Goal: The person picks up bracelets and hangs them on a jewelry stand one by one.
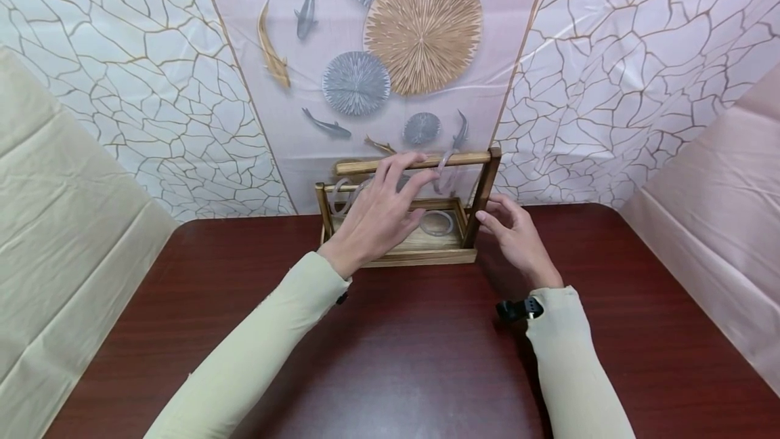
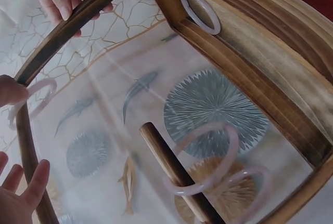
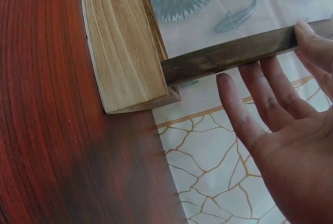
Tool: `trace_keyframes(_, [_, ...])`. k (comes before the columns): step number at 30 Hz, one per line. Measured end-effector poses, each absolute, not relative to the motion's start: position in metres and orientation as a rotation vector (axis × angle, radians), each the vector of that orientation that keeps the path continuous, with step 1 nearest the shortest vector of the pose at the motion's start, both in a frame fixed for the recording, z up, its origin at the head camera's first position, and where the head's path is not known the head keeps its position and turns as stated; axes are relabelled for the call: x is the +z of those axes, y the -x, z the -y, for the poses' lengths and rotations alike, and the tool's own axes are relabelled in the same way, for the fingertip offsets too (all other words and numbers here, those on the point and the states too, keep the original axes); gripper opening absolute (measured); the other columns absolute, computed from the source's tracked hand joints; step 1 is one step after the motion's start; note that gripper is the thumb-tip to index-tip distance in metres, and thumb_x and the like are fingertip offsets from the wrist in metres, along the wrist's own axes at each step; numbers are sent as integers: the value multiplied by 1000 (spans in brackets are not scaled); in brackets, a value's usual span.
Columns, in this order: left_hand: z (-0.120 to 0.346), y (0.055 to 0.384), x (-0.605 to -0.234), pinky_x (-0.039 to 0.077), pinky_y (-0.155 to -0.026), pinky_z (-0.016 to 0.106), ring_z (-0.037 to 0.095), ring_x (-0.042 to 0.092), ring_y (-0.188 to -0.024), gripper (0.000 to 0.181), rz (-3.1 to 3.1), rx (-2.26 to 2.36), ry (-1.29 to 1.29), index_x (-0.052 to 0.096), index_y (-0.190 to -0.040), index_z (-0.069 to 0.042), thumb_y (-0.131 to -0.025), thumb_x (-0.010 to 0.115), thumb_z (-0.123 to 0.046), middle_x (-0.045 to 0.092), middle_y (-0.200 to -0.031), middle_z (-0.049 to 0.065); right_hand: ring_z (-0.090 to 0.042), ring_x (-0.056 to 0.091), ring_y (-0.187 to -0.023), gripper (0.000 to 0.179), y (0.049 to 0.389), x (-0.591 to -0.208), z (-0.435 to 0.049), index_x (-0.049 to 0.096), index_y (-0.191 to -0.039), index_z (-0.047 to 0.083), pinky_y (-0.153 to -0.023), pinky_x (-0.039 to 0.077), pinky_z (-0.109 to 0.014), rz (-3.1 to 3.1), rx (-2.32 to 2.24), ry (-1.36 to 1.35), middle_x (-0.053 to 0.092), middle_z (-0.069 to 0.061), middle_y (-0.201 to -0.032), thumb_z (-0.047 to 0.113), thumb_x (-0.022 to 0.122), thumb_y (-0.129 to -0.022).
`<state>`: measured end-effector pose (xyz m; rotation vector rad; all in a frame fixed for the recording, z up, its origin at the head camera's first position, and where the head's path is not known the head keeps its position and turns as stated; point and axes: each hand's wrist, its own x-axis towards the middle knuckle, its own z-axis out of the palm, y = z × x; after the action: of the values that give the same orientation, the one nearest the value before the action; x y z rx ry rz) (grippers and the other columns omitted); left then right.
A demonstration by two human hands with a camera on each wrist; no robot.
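A wooden jewelry stand point(image 1: 420, 257) with two rods and a shallow tray stands at the table's back edge. My left hand point(image 1: 380, 212) reaches over it, fingers spread, the index fingertip right at a pale pink bangle point(image 1: 444, 173) hanging from the upper rod point(image 1: 359, 167). More pale bangles point(image 2: 205, 182) hang on the lower rod point(image 2: 171, 161). One clear bangle point(image 1: 437, 234) lies in the tray. With thumb and fingers, my right hand point(image 1: 518, 239) grips the stand's dark right post point(image 3: 229, 55).
The dark red wooden table point(image 1: 396, 358) stretches in front of the stand. Behind hangs a printed cloth point(image 1: 390, 87) with fish and round leaf shapes, right behind the stand. Pale cloth panels point(image 1: 79, 222) flank the table on both sides.
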<state>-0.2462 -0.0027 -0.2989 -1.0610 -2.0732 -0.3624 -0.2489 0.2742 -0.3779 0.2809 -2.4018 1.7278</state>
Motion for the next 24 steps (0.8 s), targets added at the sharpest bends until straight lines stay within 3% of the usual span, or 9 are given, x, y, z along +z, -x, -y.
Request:
trace_keyframes(4, [7, 247, -301, 58, -87, 38, 30, 50, -128, 42, 2032, -338, 1079, 59, -128, -14, -88, 73, -14, 52, -139, 11, 0, 65, -100, 49, 249, -378, -275, 47, -144, 1, -90, 58, -20, 2399, 1728, -278, 57, -18, -125, 24, 61, -104])
trace_keyframes(8, [8, 249, -304, 54, -97, 38, 29, 53, -122, 35, 1985, -313, 1104, 63, -122, -13, -88, 69, -9, 58, -133, 11, -1, 66, -100, 50, 249, -378, -275, 47, -144, 1, -92, 59, -24, 2403, 1727, -272, 57, -16, -125, 25, 61, -103])
trace_keyframes(15, [6, 254, -312, 52, -99, 39, 28, 54, -120, 35, 2025, -293, 1141, 66, -122, -14, -87, 70, -11, 59, -135, 10, -2, 65, -103, 52, 248, -378, -276, 46, -147, 4, -93, 58, -23, 2420, 1728, -255, 56, -17, -128, 28, 61, -103])
trace_keyframes(24, [3, 262, -327, 54, -97, 40, 29, 54, -122, 40, 2174, -196, 1162, 63, -129, -14, -92, 69, -29, 56, -140, 8, -1, 65, -102, 53, 249, -378, -276, 45, -148, 4, -100, 57, -38, 2439, 1720, -245, 56, -16, -130, 29, 61, -103])
